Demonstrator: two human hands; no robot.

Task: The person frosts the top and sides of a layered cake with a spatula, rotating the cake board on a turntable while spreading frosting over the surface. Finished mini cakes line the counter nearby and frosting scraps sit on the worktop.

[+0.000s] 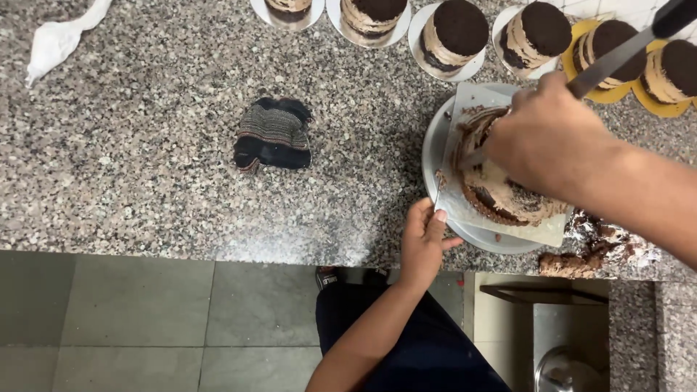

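Observation:
A round chocolate cake (501, 192) with light brown cream sits on a white board on a grey turntable (435, 149) at the counter's front edge. My right hand (544, 134) is over the cake, shut on a long spatula (617, 54) whose dark handle points to the upper right and whose blade lies against the cream. My left hand (425, 239) pinches the turntable's near rim from below the counter edge.
Several small layered chocolate cakes (454, 33) on white and yellow plates line the back of the speckled granite counter (145, 145). A dark folded cloth (274, 134) lies mid-counter. A white piping bag (58, 40) lies far left. Cake scraps (592, 250) sit at the right.

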